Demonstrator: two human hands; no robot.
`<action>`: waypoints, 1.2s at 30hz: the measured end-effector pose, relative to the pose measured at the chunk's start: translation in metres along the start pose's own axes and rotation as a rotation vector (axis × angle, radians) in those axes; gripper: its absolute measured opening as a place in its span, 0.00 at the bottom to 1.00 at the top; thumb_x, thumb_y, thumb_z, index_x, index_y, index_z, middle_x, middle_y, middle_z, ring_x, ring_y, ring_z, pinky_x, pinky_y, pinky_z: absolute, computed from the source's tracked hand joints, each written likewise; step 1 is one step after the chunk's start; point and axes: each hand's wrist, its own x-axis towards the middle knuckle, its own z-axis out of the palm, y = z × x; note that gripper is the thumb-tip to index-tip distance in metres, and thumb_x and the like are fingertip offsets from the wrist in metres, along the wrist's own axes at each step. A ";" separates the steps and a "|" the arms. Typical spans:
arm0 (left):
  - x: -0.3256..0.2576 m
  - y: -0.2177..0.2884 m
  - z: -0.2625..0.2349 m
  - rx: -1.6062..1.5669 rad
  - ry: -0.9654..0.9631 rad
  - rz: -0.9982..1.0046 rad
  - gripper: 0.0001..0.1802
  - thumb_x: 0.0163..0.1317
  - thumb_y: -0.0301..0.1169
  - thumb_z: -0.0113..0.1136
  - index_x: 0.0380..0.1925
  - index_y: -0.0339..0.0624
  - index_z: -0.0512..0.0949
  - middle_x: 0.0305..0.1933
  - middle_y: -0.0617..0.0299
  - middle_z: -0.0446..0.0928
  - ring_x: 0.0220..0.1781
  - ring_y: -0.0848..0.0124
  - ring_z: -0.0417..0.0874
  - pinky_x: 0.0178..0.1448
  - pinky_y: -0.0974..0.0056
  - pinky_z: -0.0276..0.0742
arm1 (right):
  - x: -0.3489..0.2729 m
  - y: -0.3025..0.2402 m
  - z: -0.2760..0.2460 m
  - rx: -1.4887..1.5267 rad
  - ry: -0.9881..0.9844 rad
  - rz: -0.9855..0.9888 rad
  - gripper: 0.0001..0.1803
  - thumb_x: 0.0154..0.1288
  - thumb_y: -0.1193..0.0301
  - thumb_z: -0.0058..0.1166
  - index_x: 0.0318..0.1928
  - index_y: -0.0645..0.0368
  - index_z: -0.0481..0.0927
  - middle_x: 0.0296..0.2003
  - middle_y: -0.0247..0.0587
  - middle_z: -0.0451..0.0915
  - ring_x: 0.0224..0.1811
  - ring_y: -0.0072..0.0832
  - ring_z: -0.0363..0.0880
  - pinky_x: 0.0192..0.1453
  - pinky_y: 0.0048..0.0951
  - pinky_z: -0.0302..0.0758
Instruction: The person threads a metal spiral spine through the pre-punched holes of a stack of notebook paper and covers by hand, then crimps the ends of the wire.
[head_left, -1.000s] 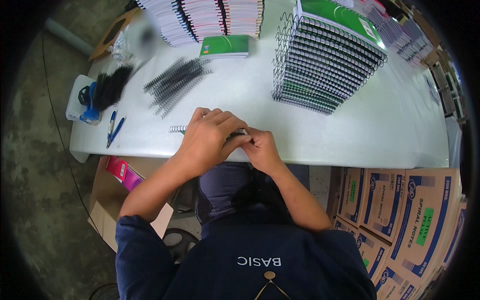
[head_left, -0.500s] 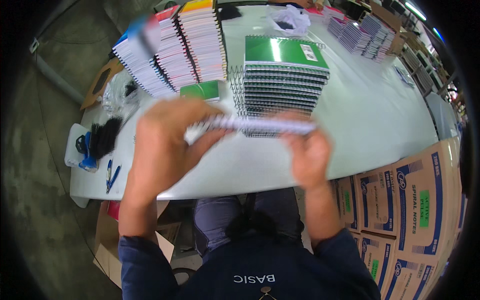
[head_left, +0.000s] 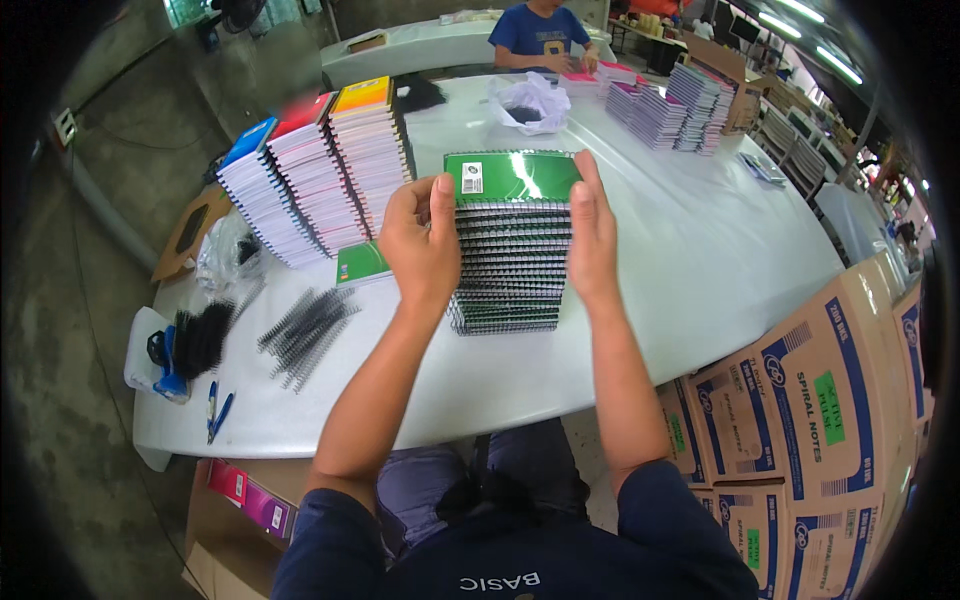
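Note:
A stack of green spiral notebooks (head_left: 512, 270) stands on the white table in front of me, its black wire coils showing along the near side. On top lies a green-covered spiral notebook (head_left: 515, 178) with a white label at its left. My left hand (head_left: 424, 240) grips its left edge, thumb raised and the other fingers partly hidden. At the opposite edge, my right hand (head_left: 592, 235) presses with fingers nearly straight and thumb toward the cover. Left of the stack, another green notebook (head_left: 362, 263) lies flat, partly behind my left hand.
Tall blue, red and yellow notebook stacks (head_left: 362, 150) stand at left. Loose black coils (head_left: 308, 335) and blue-handled pliers (head_left: 220, 412) lie nearer. A plastic bag (head_left: 530, 105) and purple-edged notebook piles (head_left: 670, 110) sit farther back. Cartons (head_left: 790, 400) are stacked at right. Another person (head_left: 545, 40) sits beyond.
The notebook I held edge-on above the table now rests on the green stack, with my hands at its two sides. My view has tilted up, bringing the other person into sight.

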 end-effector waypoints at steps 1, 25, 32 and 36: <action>-0.001 -0.005 0.005 -0.013 0.070 0.016 0.15 0.62 0.37 0.59 0.30 0.33 0.77 0.29 0.57 0.78 0.30 0.73 0.76 0.37 0.68 0.73 | -0.005 0.000 0.012 -0.111 0.085 -0.038 0.28 0.71 0.60 0.38 0.62 0.70 0.61 0.60 0.56 0.65 0.61 0.36 0.66 0.63 0.29 0.59; 0.026 -0.030 -0.016 -0.349 0.101 0.007 0.12 0.64 0.34 0.52 0.34 0.34 0.75 0.28 0.61 0.76 0.30 0.74 0.74 0.36 0.69 0.70 | -0.021 0.006 0.014 -0.519 0.489 -0.397 0.16 0.63 0.70 0.54 0.52 0.59 0.75 0.45 0.42 0.73 0.43 0.29 0.70 0.47 0.31 0.68; 0.015 -0.210 -0.089 0.990 -0.511 0.404 0.19 0.57 0.34 0.54 0.47 0.37 0.75 0.42 0.48 0.79 0.43 0.54 0.81 0.50 0.58 0.76 | -0.094 -0.001 0.029 -0.383 0.423 -0.420 0.18 0.65 0.71 0.45 0.54 0.67 0.69 0.48 0.46 0.72 0.51 0.34 0.68 0.56 0.36 0.63; 0.000 -0.194 -0.101 0.773 -0.324 0.191 0.15 0.57 0.27 0.53 0.45 0.40 0.77 0.41 0.51 0.80 0.40 0.54 0.80 0.45 0.57 0.76 | -0.132 0.013 0.040 -0.119 -0.091 -0.007 0.19 0.64 0.70 0.48 0.53 0.67 0.69 0.49 0.47 0.73 0.50 0.35 0.71 0.57 0.35 0.65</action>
